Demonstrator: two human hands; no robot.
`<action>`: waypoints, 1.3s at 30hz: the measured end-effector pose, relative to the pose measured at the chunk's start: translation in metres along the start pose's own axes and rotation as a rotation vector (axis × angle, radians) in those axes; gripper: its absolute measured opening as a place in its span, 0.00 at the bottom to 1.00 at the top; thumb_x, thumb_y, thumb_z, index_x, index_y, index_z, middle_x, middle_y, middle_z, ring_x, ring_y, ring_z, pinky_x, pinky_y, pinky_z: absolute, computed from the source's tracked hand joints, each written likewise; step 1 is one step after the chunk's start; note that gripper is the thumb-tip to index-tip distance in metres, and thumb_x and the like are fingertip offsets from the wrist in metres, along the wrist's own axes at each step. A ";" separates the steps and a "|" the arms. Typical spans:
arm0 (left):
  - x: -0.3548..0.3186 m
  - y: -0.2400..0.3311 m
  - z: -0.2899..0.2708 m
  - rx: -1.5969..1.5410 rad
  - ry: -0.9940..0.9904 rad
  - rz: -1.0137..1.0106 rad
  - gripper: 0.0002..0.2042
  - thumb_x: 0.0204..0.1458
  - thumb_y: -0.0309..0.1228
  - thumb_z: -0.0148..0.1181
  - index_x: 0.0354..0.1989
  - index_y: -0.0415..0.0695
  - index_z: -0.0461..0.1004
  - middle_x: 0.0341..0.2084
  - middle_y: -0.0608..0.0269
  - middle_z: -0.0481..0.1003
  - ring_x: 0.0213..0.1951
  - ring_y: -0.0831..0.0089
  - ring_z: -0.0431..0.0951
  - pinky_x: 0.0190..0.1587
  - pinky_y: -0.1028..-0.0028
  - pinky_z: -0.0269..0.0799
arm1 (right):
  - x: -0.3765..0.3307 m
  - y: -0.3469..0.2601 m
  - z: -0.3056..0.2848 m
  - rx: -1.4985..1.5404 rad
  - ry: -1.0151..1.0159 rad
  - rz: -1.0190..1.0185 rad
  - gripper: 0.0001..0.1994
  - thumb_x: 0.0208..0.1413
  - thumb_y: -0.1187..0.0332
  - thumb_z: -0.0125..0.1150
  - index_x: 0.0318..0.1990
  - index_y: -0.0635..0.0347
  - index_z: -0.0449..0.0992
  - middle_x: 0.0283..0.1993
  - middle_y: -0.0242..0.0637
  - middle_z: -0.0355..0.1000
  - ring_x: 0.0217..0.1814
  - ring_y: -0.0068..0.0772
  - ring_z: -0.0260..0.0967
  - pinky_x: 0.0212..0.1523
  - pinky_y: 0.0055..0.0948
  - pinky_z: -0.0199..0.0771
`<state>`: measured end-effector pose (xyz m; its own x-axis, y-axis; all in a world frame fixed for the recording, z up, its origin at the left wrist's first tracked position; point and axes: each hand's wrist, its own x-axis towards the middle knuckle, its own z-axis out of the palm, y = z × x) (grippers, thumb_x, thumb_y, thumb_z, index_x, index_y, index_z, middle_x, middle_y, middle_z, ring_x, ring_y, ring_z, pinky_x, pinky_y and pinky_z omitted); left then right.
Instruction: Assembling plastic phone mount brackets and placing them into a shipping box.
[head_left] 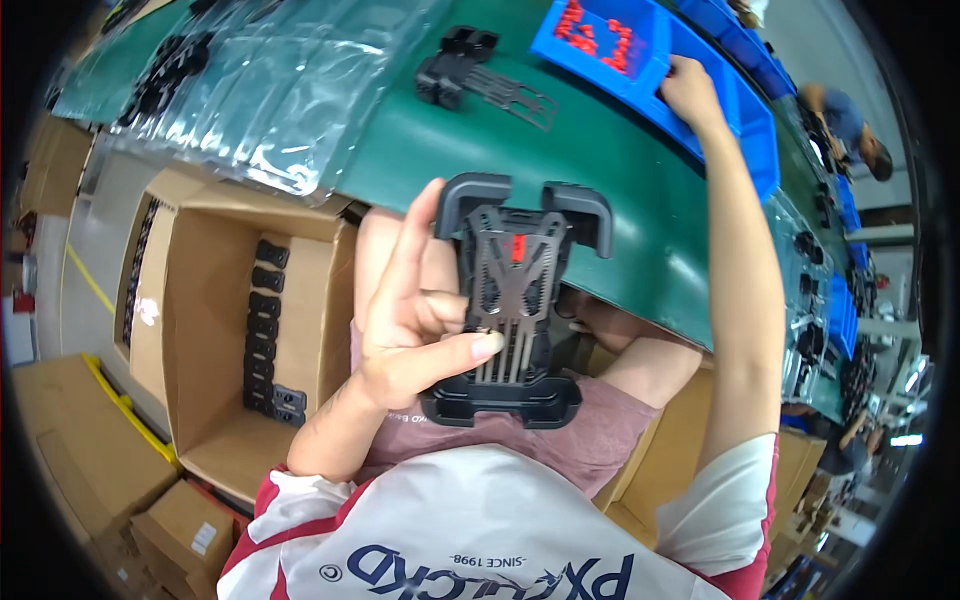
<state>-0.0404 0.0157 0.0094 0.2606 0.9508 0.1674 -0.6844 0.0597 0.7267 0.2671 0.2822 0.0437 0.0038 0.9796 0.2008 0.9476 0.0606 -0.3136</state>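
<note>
My left hand [405, 330] grips a black phone holder [516, 265] in front of my lap, thumb pressed on its slotted metal plate and forefinger stretched up along its side. The holder has two hooked arms at the top, a wide ledge at the bottom and a small red part [518, 248] near the top of its plate. My right hand [692, 92] reaches into a compartment of the blue parts bin [655, 75], its fingers curled together; what they hold, if anything, is hidden. Small red parts [595, 38] lie in the compartment left of that hand.
On the green table [420, 160] lies another black assembly with a metal plate [515, 98]. Clear plastic sheeting [290, 90] covers the table's left side. An open cardboard box [215, 330] with several black parts [262, 330] stands at my left. Other people [850, 125] sit at the far right.
</note>
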 end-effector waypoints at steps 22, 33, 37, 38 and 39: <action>0.001 -0.003 0.019 0.012 -0.071 -0.064 0.48 0.46 0.09 0.49 0.69 0.49 0.22 0.28 0.50 0.77 0.17 0.83 0.66 0.20 0.87 0.56 | -0.191 -0.068 -0.044 1.330 0.168 0.237 0.12 0.53 0.78 0.59 0.45 0.72 0.73 0.34 0.47 0.75 0.27 0.30 0.72 0.29 0.22 0.76; 0.002 -0.007 0.048 0.028 -0.011 -0.111 0.49 0.45 0.10 0.51 0.69 0.47 0.23 0.40 0.44 0.75 0.21 0.78 0.73 0.21 0.85 0.64 | -0.247 -0.106 -0.048 1.312 0.190 -0.204 0.12 0.50 0.76 0.61 0.43 0.65 0.75 0.49 0.58 0.69 0.52 0.47 0.69 0.54 0.37 0.69; 0.002 -0.007 0.052 0.019 0.017 -0.130 0.48 0.44 0.10 0.51 0.69 0.46 0.25 0.49 0.43 0.69 0.23 0.77 0.75 0.22 0.85 0.65 | -0.251 -0.110 -0.043 1.123 0.186 -0.334 0.12 0.45 0.73 0.63 0.40 0.60 0.77 0.55 0.59 0.66 0.62 0.54 0.59 0.62 0.44 0.59; 0.001 -0.008 0.051 0.015 0.023 -0.138 0.48 0.44 0.10 0.51 0.69 0.46 0.25 0.53 0.42 0.67 0.24 0.76 0.75 0.22 0.85 0.66 | -0.252 -0.110 -0.040 1.076 0.179 -0.353 0.11 0.43 0.72 0.64 0.38 0.58 0.78 0.56 0.59 0.65 0.65 0.56 0.56 0.64 0.45 0.55; 0.000 -0.009 0.049 0.012 0.028 -0.145 0.48 0.44 0.10 0.51 0.69 0.45 0.26 0.56 0.42 0.64 0.25 0.76 0.76 0.23 0.85 0.66 | -0.254 -0.111 -0.038 1.028 0.172 -0.371 0.11 0.41 0.71 0.65 0.36 0.57 0.79 0.58 0.59 0.64 0.67 0.59 0.52 0.67 0.47 0.52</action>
<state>-0.0009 0.0004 0.0355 0.3374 0.9404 0.0416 -0.6327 0.1939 0.7497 0.1733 0.0196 0.0631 -0.1056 0.8327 0.5435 0.1821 0.5535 -0.8127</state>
